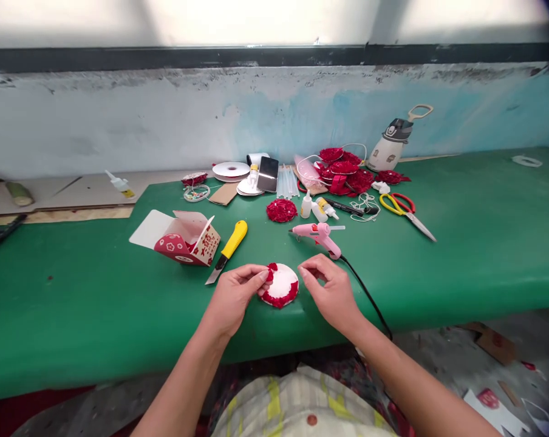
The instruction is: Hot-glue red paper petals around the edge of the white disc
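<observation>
On the glossy green tabletop [96, 315]: round white disc [283, 278], fuzzy red trim [281, 301] along its lower rim, middle bare
Left hand [238, 296]: I'm pinching a small red scrap [269, 276]
Right hand [330, 292]: beside the disc, can't tell if holding anything

A drink bottle [387, 152] stands near the wall [142, 121]; scissors [411, 215] lie on the green bench [484, 243], a phone [268, 174] left of them
</observation>
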Available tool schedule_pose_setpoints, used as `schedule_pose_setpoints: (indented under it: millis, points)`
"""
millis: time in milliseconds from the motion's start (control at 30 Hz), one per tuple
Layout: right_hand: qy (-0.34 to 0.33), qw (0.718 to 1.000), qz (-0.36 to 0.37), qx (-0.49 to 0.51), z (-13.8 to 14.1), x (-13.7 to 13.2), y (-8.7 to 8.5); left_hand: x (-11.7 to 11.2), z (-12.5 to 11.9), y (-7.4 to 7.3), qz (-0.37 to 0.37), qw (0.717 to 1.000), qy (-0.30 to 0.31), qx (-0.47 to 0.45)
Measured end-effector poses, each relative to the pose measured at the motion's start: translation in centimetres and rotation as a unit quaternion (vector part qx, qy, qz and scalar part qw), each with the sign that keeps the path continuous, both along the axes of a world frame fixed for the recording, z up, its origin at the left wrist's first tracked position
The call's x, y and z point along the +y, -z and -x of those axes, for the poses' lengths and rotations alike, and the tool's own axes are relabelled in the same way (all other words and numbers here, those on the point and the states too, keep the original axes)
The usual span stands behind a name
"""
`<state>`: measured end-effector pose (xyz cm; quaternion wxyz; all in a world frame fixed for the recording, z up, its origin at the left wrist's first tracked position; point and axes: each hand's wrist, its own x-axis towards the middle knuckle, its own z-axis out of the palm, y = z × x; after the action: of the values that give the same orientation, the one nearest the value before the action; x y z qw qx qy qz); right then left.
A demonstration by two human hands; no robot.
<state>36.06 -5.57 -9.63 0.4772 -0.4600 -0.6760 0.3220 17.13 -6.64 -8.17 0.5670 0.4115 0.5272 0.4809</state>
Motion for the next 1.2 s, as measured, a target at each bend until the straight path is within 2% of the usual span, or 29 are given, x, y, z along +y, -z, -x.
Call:
schedule_pose_setpoints:
  millis: [100,200,367,433,500,600,700,800,867,933,1033,1133,1200]
  points:
    - [-0.003,0.999,0.046,0.014,-0.8,0.4,0.2,0.0,-0.1,-0.4,0.019,0.999,0.002,-0.038]
    - [0.035,0.996,0.082,0.026,-2.1,1.1,0.7,0.2,-0.1,-0.6,0.032,0.998,0.000,-0.050]
    - [0.126,0.987,0.094,0.023,-6.2,3.9,1.1,1.3,0.0,-0.5,0.018,1.000,-0.013,-0.010]
    - [0.142,0.986,0.090,0.006,-7.6,5.3,0.9,2.1,0.1,-0.6,0.001,1.000,-0.012,0.011]
    - [0.123,0.988,0.088,-0.021,-8.4,6.5,0.6,3.1,0.1,-0.8,-0.022,0.999,-0.009,0.033]
    - [0.050,0.992,0.097,-0.063,-8.4,7.9,0.0,4.8,0.0,-1.1,-0.057,0.997,0.000,0.054]
    - [-0.027,0.990,0.107,-0.083,-7.3,8.9,-0.4,6.0,-0.1,-1.0,-0.063,0.997,0.014,0.049]
    - [-0.108,0.985,0.121,-0.057,-5.8,9.7,-0.2,6.6,-0.3,-0.3,-0.042,0.998,0.020,0.035]
    - [-0.111,0.983,0.142,-0.036,-5.0,10.0,0.4,6.8,-0.4,0.3,-0.026,0.999,0.013,0.025]
    - [-0.078,0.983,0.162,-0.030,-4.6,10.3,1.3,7.0,-0.4,0.8,-0.015,1.000,0.000,0.016]
    - [-0.061,0.981,0.180,-0.029,-4.9,10.1,1.9,7.4,-0.2,1.3,-0.005,1.000,-0.014,0.008]
    - [-0.090,0.976,0.196,-0.009,-5.7,9.2,1.0,7.7,0.0,1.6,0.004,1.000,-0.025,-0.002]
    - [-0.126,0.970,0.201,0.046,-6.0,8.3,0.1,7.8,0.2,1.7,0.014,0.999,-0.031,-0.016]
